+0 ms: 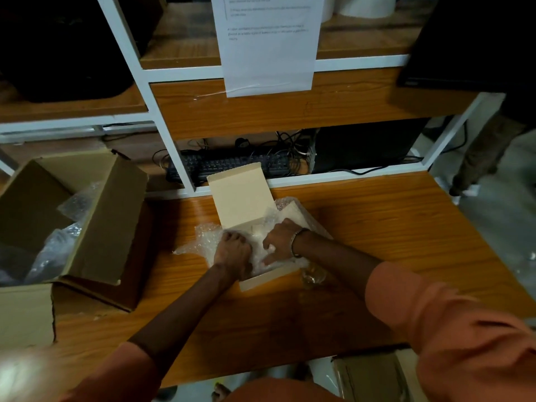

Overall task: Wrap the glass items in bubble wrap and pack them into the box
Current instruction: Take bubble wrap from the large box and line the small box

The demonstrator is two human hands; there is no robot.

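A small cream box point(242, 200) stands open in the middle of the wooden table point(391, 227), its lid flap raised at the back. Bubble wrap point(200, 242) fills the box and spills out to the left. My left hand point(233, 252) is closed on the wrap at the box's front left corner. My right hand point(282, 240), with a bangle on the wrist, presses down on the wrap inside the box. Whatever the wrap covers is hidden. A clear glass point(311, 275) stands on the table just right of the box's front edge, under my right forearm.
A large brown carton point(107, 216) with plastic and bubble wrap inside lies open at the left. White shelving point(162, 123) rises behind the table, with a keyboard point(229, 166) and cables below. A paper sheet point(268, 44) hangs above. Another carton point(368, 375) sits below the table's near edge.
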